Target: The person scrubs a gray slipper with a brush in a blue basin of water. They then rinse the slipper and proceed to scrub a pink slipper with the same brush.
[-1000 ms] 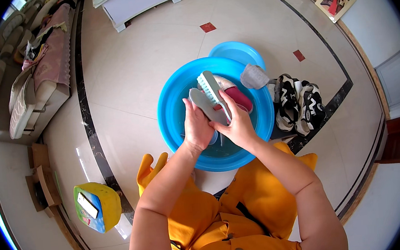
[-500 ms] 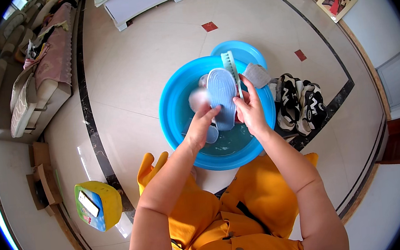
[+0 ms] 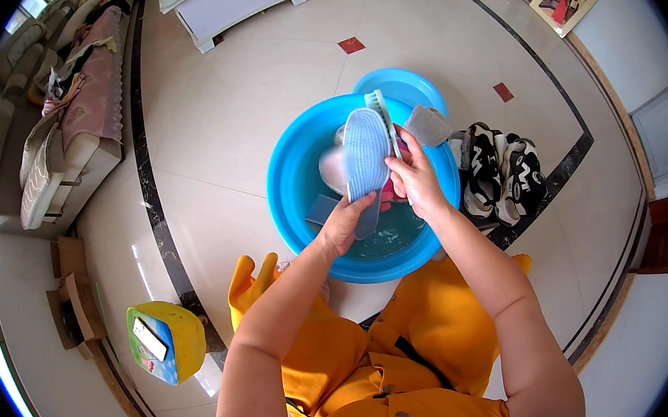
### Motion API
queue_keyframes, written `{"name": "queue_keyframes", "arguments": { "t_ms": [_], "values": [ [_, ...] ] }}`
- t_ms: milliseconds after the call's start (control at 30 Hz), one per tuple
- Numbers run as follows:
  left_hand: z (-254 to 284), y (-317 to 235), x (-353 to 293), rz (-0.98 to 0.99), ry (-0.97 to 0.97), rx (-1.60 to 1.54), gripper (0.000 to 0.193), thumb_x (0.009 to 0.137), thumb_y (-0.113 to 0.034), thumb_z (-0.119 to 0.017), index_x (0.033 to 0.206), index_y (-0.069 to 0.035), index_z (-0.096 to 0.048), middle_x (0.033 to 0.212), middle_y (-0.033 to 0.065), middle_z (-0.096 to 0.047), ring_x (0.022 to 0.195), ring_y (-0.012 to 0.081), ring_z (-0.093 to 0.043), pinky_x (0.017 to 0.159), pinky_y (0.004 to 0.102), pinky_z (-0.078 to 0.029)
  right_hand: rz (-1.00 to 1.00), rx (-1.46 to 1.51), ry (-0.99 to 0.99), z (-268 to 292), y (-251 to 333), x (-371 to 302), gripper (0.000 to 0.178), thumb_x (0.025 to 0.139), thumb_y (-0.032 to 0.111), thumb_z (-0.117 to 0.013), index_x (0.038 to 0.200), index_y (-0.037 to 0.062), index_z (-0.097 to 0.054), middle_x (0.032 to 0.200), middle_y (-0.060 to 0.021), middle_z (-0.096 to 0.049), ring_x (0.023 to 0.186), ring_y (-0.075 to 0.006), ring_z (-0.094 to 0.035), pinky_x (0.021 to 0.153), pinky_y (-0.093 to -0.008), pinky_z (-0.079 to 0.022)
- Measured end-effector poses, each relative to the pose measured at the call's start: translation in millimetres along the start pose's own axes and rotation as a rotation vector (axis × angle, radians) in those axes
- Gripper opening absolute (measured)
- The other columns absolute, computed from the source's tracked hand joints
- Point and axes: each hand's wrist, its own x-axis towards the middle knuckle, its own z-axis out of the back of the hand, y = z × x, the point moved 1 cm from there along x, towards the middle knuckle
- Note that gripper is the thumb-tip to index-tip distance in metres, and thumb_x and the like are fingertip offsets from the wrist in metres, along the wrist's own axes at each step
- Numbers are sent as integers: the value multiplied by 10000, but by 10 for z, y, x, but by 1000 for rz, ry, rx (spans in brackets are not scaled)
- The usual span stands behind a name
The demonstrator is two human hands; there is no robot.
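And here are my hands, both busy: my left hand (image 3: 343, 223) pinches the lower part of a pale blue ribbed sole (image 3: 366, 150), thumb across its face, fingers wrapped behind, while my right hand (image 3: 417, 181) is closed round a pale green brush (image 3: 378, 109) just beside the sole's right edge! The sole reaches away from me, up beyond my left hand, its long axis pointing almost straight ahead, and the brush stands nearly alongside it, bristles toward my left; whether they touch the sole, I can't tell. So the left hand has the near end, the right hand sits by the flank! Below both hands, the big blue basin (image 3: 371, 273) holds water, and just right of my right hand a grey cloth (image 3: 428, 126) hangs over its rim
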Motion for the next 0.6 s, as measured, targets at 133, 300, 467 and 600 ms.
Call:
{"name": "queue_keyframes", "arguments": {
  "t_ms": [133, 300, 467, 600],
  "values": [
    [-48, 26, -34, -71, -75, -233, 335, 984, -194, -449, 1290, -57, -466, 1170, 101, -598, 998, 233, -622, 890, 407, -493, -46, -87, 64, -78, -15, 2, 560, 949, 9, -483, 1457, 141, -285, 1054, -67, -619, 580, -47, -495, 447, -193, -396],
    [17, 44, -1, -180, -364, -428, 294, 1013, -220, -326, 1196, -75, -505, 1117, 82, -601, 994, 218, -591, 890, 481, -476, -212, -271, 124, -52, -195, -23, 433, 994, 153, -471, 1415, 137, -370, 845, -12, -600, 481, -19, -424, 361, -181, -270],
    [301, 334, 150, 136, -506, -534, 330, 1014, -293, -295, 1159, -122, -538, 1018, 38, -590, 925, 199, -544, 888, 528, -429, -384, -224, 212, -94, -308, -29, 392, 1012, 202, -410, 1403, 181, -394, 723, 24, -475, 455, -16, -334, 364, -185, -222],
    [224, 329, 151, 185, -571, -412, 341, 1007, -313, -309, 1133, -111, -553, 1014, 22, -589, 898, 188, -533, 873, 511, -414, -299, -454, 219, 25, -472, 47, 386, 990, 192, -449, 1374, 149, -435, 746, -31, -541, 484, -101, -445, 425, -266, -358]
  ]
}}
